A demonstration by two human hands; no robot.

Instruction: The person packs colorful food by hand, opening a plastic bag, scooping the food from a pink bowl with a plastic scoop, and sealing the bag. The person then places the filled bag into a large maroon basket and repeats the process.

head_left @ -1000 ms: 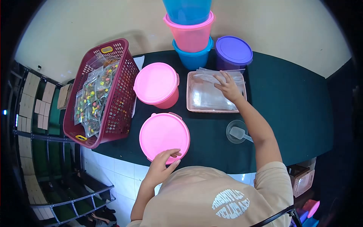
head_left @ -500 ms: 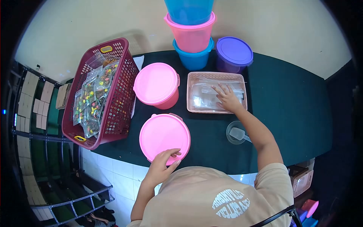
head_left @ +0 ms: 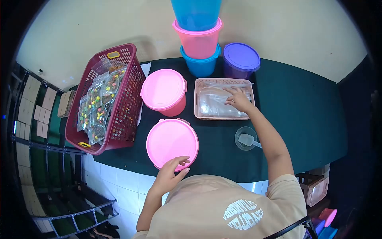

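My right hand reaches over a pink basket tray, its fingers spread on the clear plastic bags lying inside. Whether a bag is gripped does not show; the fingers look apart. My left hand rests at the near edge of a round pink lid on a tub, with fingers loosely bent and apart, holding nothing. Close to my right forearm stands a clear cup with a white scoop in it.
Left on the dark green table is a maroon basket of filled candy bags. Behind the lid stands another pink tub. A purple tub and a stack of blue and pink tubs stand by the wall.
My right hand has shifted slightly over the bags, and its fingers are a little more bent. The left hand stays at the pink lid. The whole view has moved a little.
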